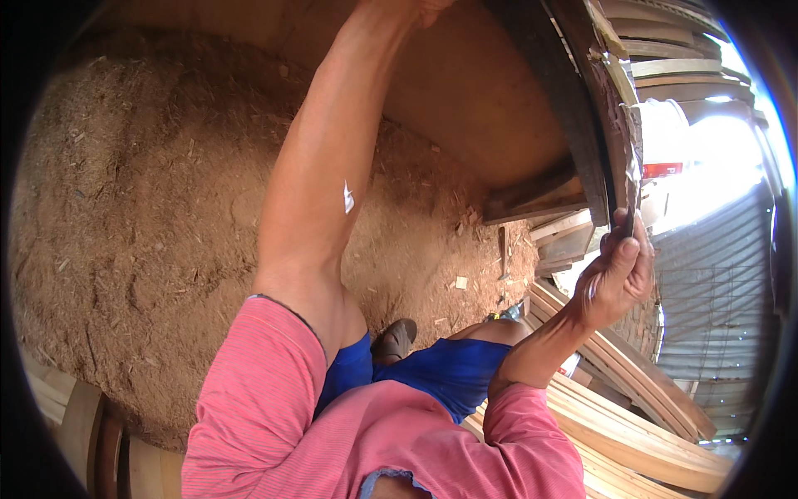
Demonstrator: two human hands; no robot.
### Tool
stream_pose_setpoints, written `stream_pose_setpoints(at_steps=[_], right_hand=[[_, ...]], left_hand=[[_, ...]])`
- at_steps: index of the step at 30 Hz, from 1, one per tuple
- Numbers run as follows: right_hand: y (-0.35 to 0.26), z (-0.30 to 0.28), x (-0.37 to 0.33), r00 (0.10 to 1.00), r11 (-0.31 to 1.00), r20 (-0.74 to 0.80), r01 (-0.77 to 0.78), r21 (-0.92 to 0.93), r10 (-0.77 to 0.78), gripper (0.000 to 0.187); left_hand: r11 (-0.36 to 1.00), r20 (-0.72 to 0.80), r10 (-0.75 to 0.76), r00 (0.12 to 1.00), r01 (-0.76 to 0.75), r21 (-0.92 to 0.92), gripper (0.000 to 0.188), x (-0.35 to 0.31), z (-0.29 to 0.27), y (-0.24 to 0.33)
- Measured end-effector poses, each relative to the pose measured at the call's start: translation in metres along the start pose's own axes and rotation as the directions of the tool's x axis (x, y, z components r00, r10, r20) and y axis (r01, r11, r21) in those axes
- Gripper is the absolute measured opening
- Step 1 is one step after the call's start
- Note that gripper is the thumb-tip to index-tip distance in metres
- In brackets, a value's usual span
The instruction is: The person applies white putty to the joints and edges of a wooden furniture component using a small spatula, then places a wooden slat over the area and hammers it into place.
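Note:
A large brown wooden panel (pixel 474 91) with dark framing boards (pixel 565 100) fills the upper middle. Its right edge (pixel 623 108) looks worn and split, with pale flaking layers. My right hand (pixel 615 279) is closed on the lower end of that edge, thumb on the near side. Stretched far forward, my left arm reaches the top of the picture. Only a sliver of my left hand (pixel 424 7) shows there beside the panel, its fingers cut off by the border. White smears mark my left forearm and right hand.
Sawdust and wood chips cover the ground (pixel 150 216). Long planks (pixel 640 424) are stacked at the lower right, more boards (pixel 83 424) at the lower left. A white bucket (pixel 662 137) stands beyond the panel, near a corrugated metal wall (pixel 715 283). Curved timbers (pixel 665 50) lie at the upper right.

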State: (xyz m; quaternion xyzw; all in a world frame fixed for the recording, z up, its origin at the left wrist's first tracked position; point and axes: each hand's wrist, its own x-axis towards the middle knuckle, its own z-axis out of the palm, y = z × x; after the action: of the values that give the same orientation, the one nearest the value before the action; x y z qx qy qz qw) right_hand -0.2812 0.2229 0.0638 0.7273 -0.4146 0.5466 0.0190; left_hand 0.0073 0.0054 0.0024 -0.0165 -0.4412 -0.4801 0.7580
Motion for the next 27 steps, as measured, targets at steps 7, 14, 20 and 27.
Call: stream_pose_setpoints(at_steps=[7,14,20,27], right_hand=[[0.008,0.021,0.015,1.0,0.992,0.002,-0.01,-0.122,0.01,0.034],[0.048,0.016,0.01,0.998,0.994,-0.057,0.013,-0.111,-0.019,0.033],[0.045,0.015,0.014,0.997,0.988,-0.01,0.074,-0.133,-0.076,0.029],[0.052,0.033,0.008,0.984,0.984,0.133,0.136,-0.119,-0.12,0.03]], left_hand=[[1.0,-0.044,-0.009,0.999,0.008,-0.029,0.037,-0.001,0.005,0.002],[1.0,0.006,-0.013,1.0,0.013,-0.019,0.039,0.0,0.0,0.0],[1.0,-0.055,-0.031,0.998,0.031,-0.001,0.036,-0.005,0.004,0.005],[0.999,-0.015,-0.03,0.999,0.03,-0.024,0.035,0.001,0.0,-0.004]])
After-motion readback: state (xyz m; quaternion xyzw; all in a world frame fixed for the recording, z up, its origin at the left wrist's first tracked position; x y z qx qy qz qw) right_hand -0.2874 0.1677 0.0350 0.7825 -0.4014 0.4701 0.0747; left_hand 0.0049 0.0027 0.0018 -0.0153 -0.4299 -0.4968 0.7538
